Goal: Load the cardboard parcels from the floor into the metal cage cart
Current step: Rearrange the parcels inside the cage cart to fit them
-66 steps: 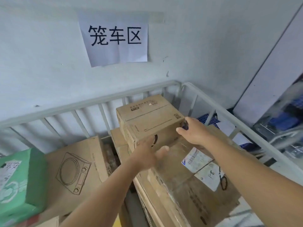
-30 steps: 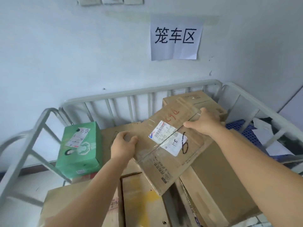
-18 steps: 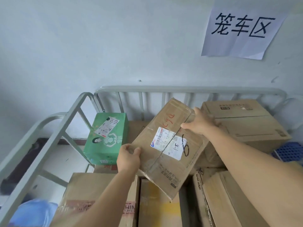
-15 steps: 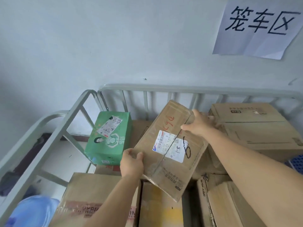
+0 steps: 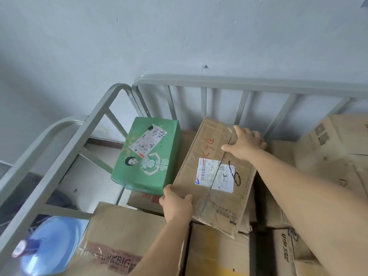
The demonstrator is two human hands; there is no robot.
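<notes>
Parcel (image 5: 215, 176) lies flat on other boxes inside the cart (image 5: 239, 84), just beside the green box (image 5: 147, 156). Both arms reach forward. Left hand (image 5: 177, 206) grips its near corner, thumb on top; right hand (image 5: 244, 145) curls over its far edge.

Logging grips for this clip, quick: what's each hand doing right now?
Left hand: grips the near corner of the flat cardboard parcel.
Right hand: holds the same parcel at its far edge, fingers curled over it.
</notes>
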